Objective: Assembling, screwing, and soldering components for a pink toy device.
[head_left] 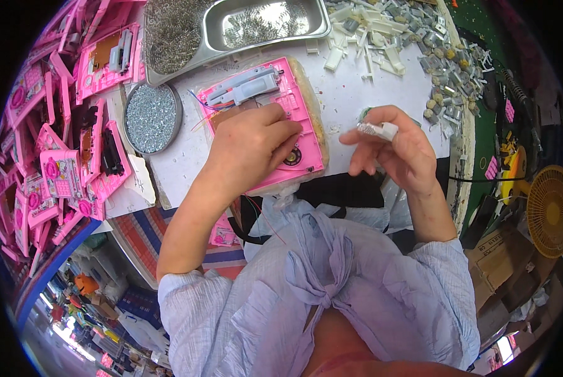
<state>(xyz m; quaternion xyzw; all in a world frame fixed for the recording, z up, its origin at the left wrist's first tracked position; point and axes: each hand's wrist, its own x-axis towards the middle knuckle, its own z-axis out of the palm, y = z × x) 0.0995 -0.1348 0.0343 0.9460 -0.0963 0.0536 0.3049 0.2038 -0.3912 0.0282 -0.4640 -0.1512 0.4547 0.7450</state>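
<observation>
A pink plastic toy housing [303, 119] lies open side up on a padded, plastic-wrapped board [314, 81]. At its far end sits a grey plastic mechanism [244, 87] with thin wires at its left. My left hand [251, 139] rests over the middle of the housing, its fingers curled down and closed; what they pinch, if anything, is hidden. Beside its fingertips a round black speaker-like part [292, 156] shows in the housing. To the right, apart from the housing, my right hand [407, 151] holds a small white plastic part [382, 130] between thumb and fingers.
Pink housings [58, 173] are heaped at the left. A round dish of small screws [151, 118] stands beside the work. Metal trays [266, 45] of springs sit at the back. White plastic parts [391, 56] and small grey motor-like pieces [448, 60] lie back right. A yellow fan [547, 210] stands far right.
</observation>
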